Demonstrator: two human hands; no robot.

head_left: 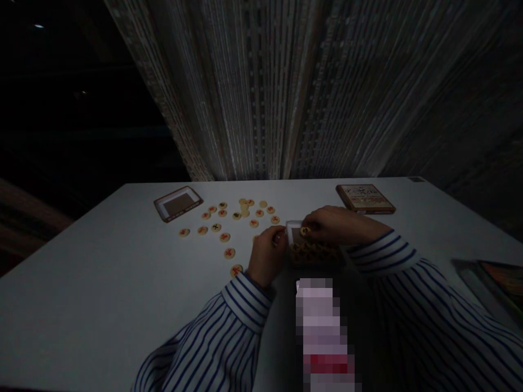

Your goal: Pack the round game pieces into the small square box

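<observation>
A small box [291, 233] with a pale inside stands before me, dark round xiangqi pieces [312, 253] lined up in its near part. Between the fingertips of my right hand [333, 224] is a xiangqi piece [304, 231] with a dark character, held over the box. My left hand [267, 256] is curled closed at the box's left side; something small and reddish shows at its fingers, too dim to name. Loose xiangqi pieces with red characters [224, 237] and dark ones [216, 227] lie scattered to the left, a few of them face down [244, 210].
On the white table [102, 283], a brown-edged lid or tray [178, 204] lies at back left. A patterned flat box [365, 198] sits at back right. Part of a dark, colourful item [504, 280] shows at the right edge. A string curtain [281, 92] hangs behind. A pixelated patch covers the front.
</observation>
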